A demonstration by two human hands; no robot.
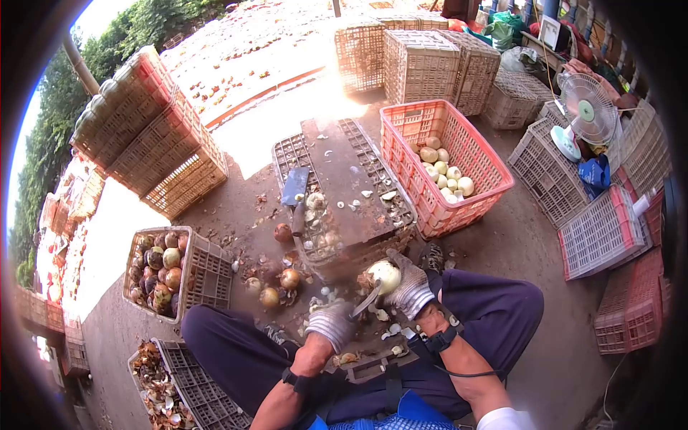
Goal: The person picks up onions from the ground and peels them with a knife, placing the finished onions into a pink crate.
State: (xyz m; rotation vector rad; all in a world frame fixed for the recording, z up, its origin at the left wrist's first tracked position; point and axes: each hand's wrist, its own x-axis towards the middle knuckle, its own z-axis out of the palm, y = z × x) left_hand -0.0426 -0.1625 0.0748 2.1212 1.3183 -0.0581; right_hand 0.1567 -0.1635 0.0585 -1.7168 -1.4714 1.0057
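Observation:
My right hand (410, 285), in a striped work glove, is closed round a partly peeled onion (387, 275). Brown skin still clings to the onion's left side. My left hand (332, 324), gloved too and blurred by motion, grips a small knife (366, 301); its curved blade reaches up to the onion's lower left. Its handle is hidden in the glove. Between my legs and the low work board (344, 186) lie loose unpeeled onions (289, 279) and scraps of skin. A cleaver (294, 188) rests at the board's left side, its handle towards me.
A red crate (494, 179) with peeled onions (450, 172) stands right of the board. Left of me is a crate (208, 269) of unpeeled onions; below it, another crate (204, 380) beside a heap of skins (161, 387). Stacked crates (150, 129) and a fan (586, 111) stand farther off.

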